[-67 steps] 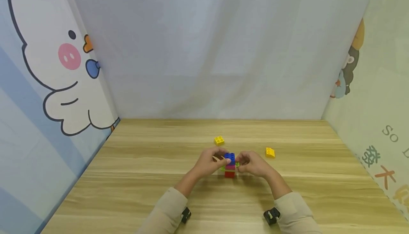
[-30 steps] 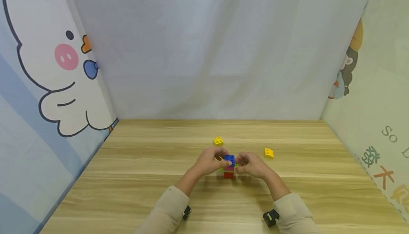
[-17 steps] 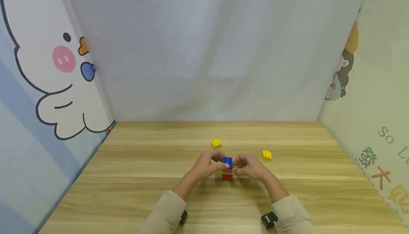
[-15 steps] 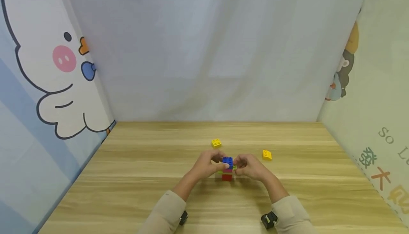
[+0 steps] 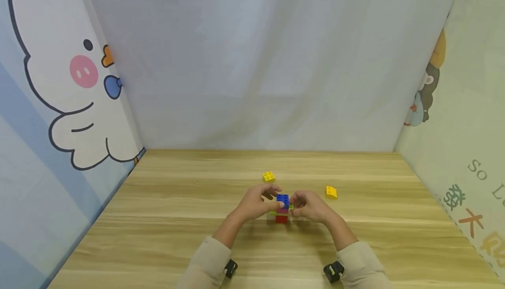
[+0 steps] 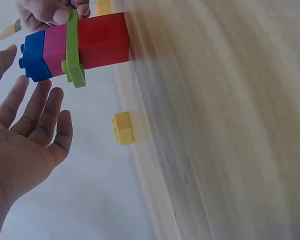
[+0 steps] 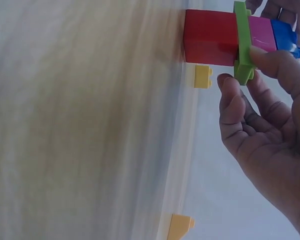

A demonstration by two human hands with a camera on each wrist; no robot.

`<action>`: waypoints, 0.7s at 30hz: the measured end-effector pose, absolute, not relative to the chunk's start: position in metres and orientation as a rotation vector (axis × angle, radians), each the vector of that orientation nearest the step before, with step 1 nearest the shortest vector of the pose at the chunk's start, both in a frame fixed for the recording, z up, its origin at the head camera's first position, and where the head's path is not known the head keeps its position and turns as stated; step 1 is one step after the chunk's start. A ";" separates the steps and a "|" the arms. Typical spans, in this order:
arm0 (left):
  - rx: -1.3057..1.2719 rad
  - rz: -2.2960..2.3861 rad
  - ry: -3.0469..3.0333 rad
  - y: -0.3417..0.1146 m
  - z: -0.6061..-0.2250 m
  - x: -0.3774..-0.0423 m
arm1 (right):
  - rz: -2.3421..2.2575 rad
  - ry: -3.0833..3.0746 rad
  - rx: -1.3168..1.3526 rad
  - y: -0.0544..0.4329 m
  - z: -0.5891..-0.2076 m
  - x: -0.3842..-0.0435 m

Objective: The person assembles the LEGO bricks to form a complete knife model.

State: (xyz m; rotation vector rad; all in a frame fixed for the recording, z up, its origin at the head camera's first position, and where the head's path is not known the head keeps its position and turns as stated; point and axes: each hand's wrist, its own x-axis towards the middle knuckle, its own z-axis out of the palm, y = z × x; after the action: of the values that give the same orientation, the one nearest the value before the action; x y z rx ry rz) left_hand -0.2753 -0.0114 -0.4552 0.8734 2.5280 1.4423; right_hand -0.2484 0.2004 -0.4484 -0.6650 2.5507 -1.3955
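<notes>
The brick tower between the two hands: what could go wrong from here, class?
The green plate overhangs the red brick on both sides, and the right hand has its thumb at one end, so a push there could tip the tower or pry the plate loose.
The left hand has its thumb by the blue brick on top; a knock might topple everything.

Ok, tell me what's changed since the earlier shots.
The left hand has loosened: its fingers have lifted away from the far side of the blue brick, and it seems to have let go. Unchanged: the right hand at the green plate, the red brick at the bottom, the square yellow brick and sloped yellow brick.
</notes>
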 end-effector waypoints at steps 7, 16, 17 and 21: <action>0.880 1.478 2.522 -0.013 -0.454 -0.274 | -1.396 2.552 -0.645 0.206 -0.464 -0.258; 0.794 1.589 2.503 -0.016 -0.462 -0.276 | -1.376 2.569 -0.611 0.205 -0.461 -0.257; 0.783 1.600 2.502 -0.017 -0.463 -0.277 | -1.374 2.568 -0.608 0.204 -0.461 -0.257; 0.741 1.605 2.521 -0.019 -0.464 -0.279 | -1.361 2.572 -0.598 0.205 -0.462 -0.257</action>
State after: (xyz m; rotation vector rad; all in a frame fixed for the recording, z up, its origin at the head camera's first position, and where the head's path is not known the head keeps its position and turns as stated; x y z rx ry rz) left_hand -0.2788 -0.0191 -0.4644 0.7410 2.5215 1.6055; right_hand -0.2565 0.2046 -0.4616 -0.5976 2.5720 -1.3606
